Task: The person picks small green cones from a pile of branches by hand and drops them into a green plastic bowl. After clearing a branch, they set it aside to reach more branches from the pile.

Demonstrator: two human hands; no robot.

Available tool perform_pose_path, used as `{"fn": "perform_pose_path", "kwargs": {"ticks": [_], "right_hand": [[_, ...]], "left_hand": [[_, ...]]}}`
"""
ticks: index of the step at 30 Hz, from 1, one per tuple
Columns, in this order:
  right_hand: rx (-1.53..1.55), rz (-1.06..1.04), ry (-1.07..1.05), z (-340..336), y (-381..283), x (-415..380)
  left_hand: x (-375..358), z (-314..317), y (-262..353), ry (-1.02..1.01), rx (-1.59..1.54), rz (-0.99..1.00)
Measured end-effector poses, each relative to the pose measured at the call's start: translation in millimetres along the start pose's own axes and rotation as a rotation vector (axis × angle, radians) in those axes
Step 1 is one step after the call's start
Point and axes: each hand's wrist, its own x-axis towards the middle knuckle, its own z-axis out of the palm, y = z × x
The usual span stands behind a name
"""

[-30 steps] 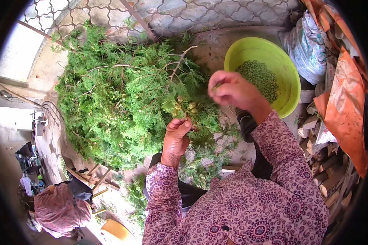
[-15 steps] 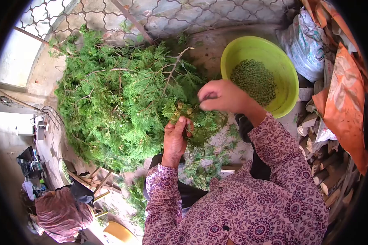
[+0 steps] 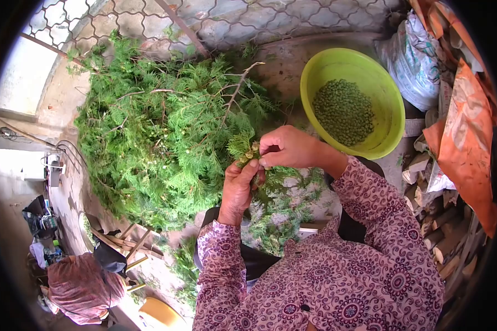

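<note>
My left hand (image 3: 238, 190) is closed on a small green sprig (image 3: 241, 144) with brownish-yellow cones (image 3: 250, 154) near its thumb. My right hand (image 3: 287, 148) pinches at the cones from the right, its fingertips touching the left thumb area. Beyond the hands spreads a large heap of green branches (image 3: 149, 132), with a bare stem (image 3: 237, 91) sticking out at its right. A yellow-green basin (image 3: 391, 129) stands to the upper right of my right hand, holding many small green pieces (image 3: 343, 110).
White sacks (image 3: 411, 63), an orange sheet (image 3: 461, 138) and stacked firewood (image 3: 450, 243) line the right side. A metal lattice (image 3: 232, 19) runs along the top. At the lower left are a cloth-covered bundle (image 3: 83, 287), wooden pieces and a yellow-orange tub (image 3: 161, 314).
My right hand has moved left and down from beside the basin to the cones at my left hand. The sprig in my left hand has shifted slightly.
</note>
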Motion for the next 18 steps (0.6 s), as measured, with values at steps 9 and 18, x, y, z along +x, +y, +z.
{"fn": "perform_pose_path", "kwargs": {"ticks": [9, 18], "right_hand": [[1.017, 0.194, -0.238, -3, 1, -4], [0.921, 0.262, -0.180, 1, -1, -3]], "left_hand": [[-11, -2, 14, -0.158, -0.209, 0.005], [-4, -7, 11, -0.127, -0.224, 0.086]]}}
